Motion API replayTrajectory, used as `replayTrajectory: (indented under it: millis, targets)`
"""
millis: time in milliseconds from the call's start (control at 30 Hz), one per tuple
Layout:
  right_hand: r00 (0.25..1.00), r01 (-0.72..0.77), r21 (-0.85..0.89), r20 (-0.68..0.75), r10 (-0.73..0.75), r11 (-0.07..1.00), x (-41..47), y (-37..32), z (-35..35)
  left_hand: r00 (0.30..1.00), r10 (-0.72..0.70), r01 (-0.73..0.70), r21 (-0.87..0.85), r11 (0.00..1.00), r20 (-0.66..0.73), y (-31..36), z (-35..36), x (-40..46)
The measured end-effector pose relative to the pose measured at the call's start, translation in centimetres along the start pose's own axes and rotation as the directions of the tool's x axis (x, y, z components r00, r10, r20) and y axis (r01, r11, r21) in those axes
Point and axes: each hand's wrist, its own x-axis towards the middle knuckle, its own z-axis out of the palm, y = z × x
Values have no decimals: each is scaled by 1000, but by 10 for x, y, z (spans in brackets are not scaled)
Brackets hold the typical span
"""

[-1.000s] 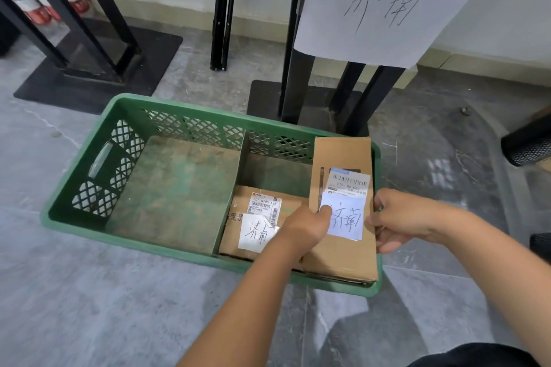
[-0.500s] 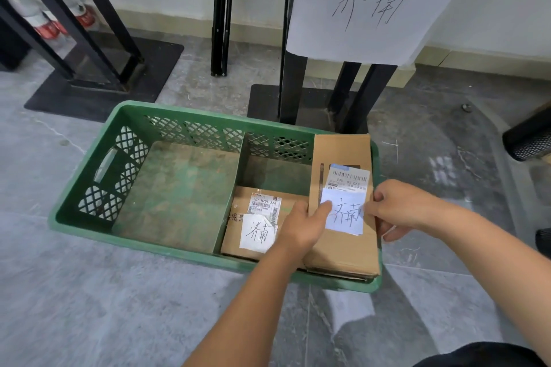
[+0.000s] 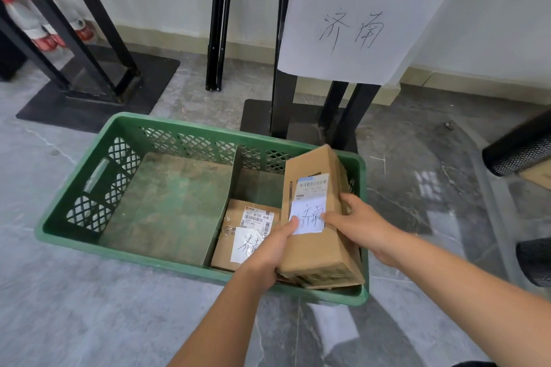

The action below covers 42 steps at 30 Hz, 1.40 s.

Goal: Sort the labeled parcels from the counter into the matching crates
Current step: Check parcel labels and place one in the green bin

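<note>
Long brown cardboard parcel, bearing a barcode sticker and a handwritten white label, sits tilted in the right compartment of the green plastic lattice crate, its far end raised near the rim. I see my left hand gripping its left edge, thumb on the label, and my right hand holding its right side with curled fingers. Beside it, a smaller flat labelled cardboard box lies on the crate floor; a white paper sign hangs behind.

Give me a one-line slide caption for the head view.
Both hands, left and right, lower a labeled cardboard parcel into the green crate.
</note>
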Motion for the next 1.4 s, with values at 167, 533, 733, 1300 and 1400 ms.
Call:
replayTrajectory:
  millis: [167,533,733,1300,1400]
  targets:
    - [998,-57,103,18,55,993,-14,-6,-18,989,140,-146,149,978,53,18,6,-8]
    - [994,-60,-101,90,69,993,-17,0,-30,969,235,-247,353,902,75,34,18,-18]
    - [989,-68,-294,105,102,953,-11,6,-28,986,166,-164,426,890,32,14,20,-13]
    - [993,-114,-500,-54,100,858,4,9,-38,946,249,-128,470,874,-206,30,25,-17]
    - [986,-127,-521,-157,51,844,-12,8,-42,879,308,-113,467,877,-364,40,13,-35]
